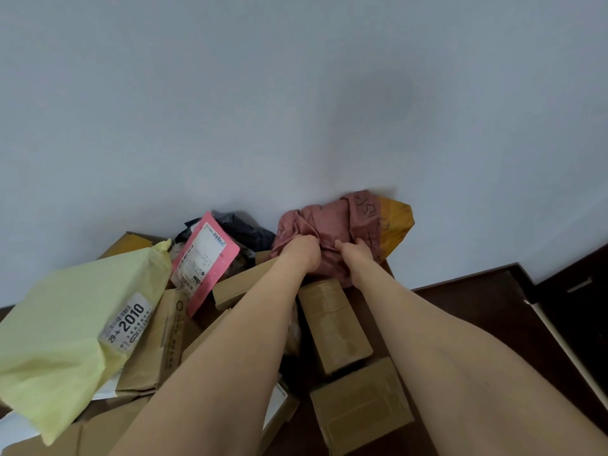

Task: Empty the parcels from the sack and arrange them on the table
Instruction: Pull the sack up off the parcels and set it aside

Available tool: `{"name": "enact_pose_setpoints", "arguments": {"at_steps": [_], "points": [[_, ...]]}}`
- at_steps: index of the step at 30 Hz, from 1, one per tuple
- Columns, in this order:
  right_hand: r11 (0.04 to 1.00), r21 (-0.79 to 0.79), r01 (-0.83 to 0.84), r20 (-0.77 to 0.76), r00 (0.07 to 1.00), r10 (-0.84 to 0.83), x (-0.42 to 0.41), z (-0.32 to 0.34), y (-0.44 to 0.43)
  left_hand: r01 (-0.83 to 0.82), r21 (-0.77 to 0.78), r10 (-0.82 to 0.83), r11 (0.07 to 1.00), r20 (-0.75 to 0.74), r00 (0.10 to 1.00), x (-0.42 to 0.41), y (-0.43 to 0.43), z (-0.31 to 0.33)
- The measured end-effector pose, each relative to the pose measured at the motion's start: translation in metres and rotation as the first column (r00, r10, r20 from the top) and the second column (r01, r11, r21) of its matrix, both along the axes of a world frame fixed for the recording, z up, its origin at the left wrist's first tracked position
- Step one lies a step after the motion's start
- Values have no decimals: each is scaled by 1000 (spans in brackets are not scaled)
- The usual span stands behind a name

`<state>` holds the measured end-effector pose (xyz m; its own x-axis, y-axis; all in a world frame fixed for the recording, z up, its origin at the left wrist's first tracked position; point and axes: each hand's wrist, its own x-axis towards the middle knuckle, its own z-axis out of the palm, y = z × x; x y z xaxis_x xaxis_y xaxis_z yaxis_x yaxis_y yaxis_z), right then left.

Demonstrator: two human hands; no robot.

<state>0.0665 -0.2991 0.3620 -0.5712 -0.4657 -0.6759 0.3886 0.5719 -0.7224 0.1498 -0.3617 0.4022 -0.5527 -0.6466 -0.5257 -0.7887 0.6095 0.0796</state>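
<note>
the left hand and right hand both clutch the crumpled pink sack at the far side of the surface, by the wall; an orange parcel shows at its right, cardboard boxes nearer.

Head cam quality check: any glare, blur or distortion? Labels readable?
Head view: flat, dim light, no glare; soft shadow patch on the wall; wide-angle stretch swells the forearms near the bottom edge; the yellow bag label reads 2010, finer print blurred; left hand and right hand gripping the sack look slightly soft.
</note>
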Motion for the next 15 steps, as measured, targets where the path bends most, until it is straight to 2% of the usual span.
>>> {"name": "enact_pose_setpoints", "arguments": {"at_steps": [8, 11, 13, 15], "points": [[996, -80, -45, 101, 993, 53, -1, -21, -2, 60, 84, -77, 995, 208, 975, -8, -2, -14], [994, -93, -54, 110, 992, 64, -4, -23, 0, 54, 107, -78, 993, 234, 969, -9, -2, -18], [995, -75, -66, 81, 994, 72, -5, -21, 3, 54, 105, -77, 993, 226, 971, -8, 0, -16], [995, -13, -97, -25, 995, 97, -6, -20, 9, 40, 88, -58, 995, 211, 976, -5, 4, -13]]}}
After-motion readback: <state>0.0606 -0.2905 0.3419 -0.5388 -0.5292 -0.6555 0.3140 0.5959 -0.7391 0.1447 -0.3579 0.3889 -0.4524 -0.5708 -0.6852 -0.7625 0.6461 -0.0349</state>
